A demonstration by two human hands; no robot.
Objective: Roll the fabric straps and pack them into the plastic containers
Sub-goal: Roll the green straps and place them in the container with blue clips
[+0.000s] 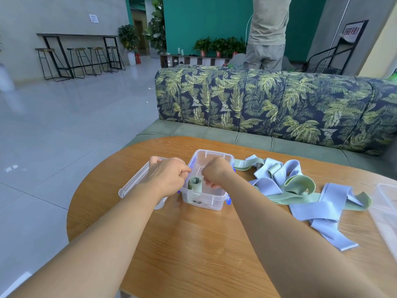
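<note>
Both hands are over the open clear container [207,202]. Left hand [165,175] sits at its left rim with the grip curled; can't tell whether it pinches anything, fingertips hidden. Right hand [217,171] dips into the box, grip curled together, nothing visible in it. One rolled green strap [195,184] stands inside, between the two grips, against the near-left corner. So roughly one strap is packed and most of the job is left. The loose straps [300,190], blue and green, lie tangled and unrolled well right of the right grip. The lid [133,186] lies under and left of the left grip, so closing is not done. Another clear plastic piece [384,203] is at the far right edge, probably a second container. Round wooden worktop [193,244]. Leaf-print sofa [268,104] beyond the grips, grey tiled floor, bar stools [79,61], potted plants [219,46], a person [268,33] standing behind the sofa.
</note>
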